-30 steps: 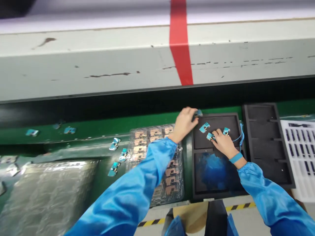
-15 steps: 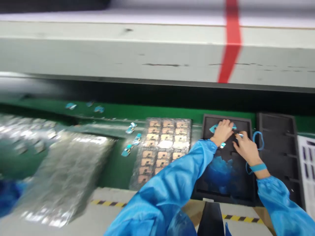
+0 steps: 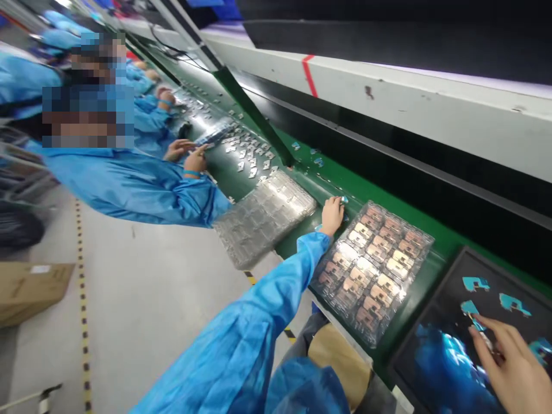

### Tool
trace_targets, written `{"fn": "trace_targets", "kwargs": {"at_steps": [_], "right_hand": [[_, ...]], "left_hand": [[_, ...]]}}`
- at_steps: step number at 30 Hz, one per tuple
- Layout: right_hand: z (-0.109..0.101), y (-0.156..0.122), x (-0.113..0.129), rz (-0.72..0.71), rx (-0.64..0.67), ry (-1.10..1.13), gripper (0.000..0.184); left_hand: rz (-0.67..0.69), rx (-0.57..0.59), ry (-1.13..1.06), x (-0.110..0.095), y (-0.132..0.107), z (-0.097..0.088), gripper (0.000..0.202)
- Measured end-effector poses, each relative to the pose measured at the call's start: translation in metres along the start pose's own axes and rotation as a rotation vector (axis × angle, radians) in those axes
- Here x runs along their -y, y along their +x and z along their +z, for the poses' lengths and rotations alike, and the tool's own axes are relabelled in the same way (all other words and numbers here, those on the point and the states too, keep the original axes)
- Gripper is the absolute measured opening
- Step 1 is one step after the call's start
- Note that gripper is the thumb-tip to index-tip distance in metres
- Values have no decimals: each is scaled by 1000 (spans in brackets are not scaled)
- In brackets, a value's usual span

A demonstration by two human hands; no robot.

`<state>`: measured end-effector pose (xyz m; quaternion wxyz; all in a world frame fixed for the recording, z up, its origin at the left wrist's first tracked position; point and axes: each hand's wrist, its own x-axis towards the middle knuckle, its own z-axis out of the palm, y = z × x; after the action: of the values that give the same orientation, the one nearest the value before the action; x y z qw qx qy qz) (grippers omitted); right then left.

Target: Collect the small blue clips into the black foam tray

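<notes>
My left hand (image 3: 332,216) reaches over the green bench beside a clear tray. Its fingers are bent and closed on a small blue-filmed part (image 3: 344,199) that shows at the fingertips; the palm side is hidden. At the lower right, my right hand (image 3: 513,359) is over a dark tray (image 3: 409,351), thumb and fingers pinched on a small metal part with blue film (image 3: 478,324). Other blue-filmed parts (image 3: 476,283) lie in the dark tray, apart from the fingers. Copper-coloured pieces fill the clear blister tray (image 3: 374,270) between my hands.
Left of my left hand, stacked clear trays (image 3: 265,215) lie across the bench edge. Many small pieces (image 3: 250,152) are scattered beyond them, near a co-worker's hands (image 3: 190,158). A green upright (image 3: 259,118) and a long white shelf (image 3: 379,86) border the bench.
My left hand has moved from the dark tray leftward to the blue-filmed parts beside the clear tray. My right hand stays at the dark tray. The view has swung left, showing co-workers.
</notes>
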<state>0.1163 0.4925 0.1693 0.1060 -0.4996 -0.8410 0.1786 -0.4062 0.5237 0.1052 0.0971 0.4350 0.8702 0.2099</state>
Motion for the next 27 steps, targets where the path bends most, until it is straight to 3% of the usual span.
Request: {"fn": "trace_targets", "kwargs": {"at_steps": [3, 6, 10, 14, 17, 20, 22, 27], "right_hand": [[21, 36, 90, -241, 211, 125, 32], [51, 82, 167, -376, 298, 115, 29], [95, 157, 226, -442, 321, -113, 22], [133, 229, 256, -482, 384, -300, 20], [158, 267, 272, -531, 411, -350, 30], [180, 289, 280, -585, 468, -391, 38], [191, 298, 281, -613, 512, -416, 40], [204, 311, 273, -646, 561, -454, 41]], "left_hand": [[-52, 48, 47, 20, 26, 11, 35], [-73, 81, 47, 23, 34, 19, 33], [-91, 114, -50, 27, 38, 16, 29], [-118, 151, -271, 37, 28, 2, 27], [-97, 225, -494, 48, 6, -9, 28], [-62, 287, -644, 59, -19, -17, 36], [-69, 297, -666, 67, -33, -20, 30], [-142, 218, -480, 90, -62, -23, 12]]}}
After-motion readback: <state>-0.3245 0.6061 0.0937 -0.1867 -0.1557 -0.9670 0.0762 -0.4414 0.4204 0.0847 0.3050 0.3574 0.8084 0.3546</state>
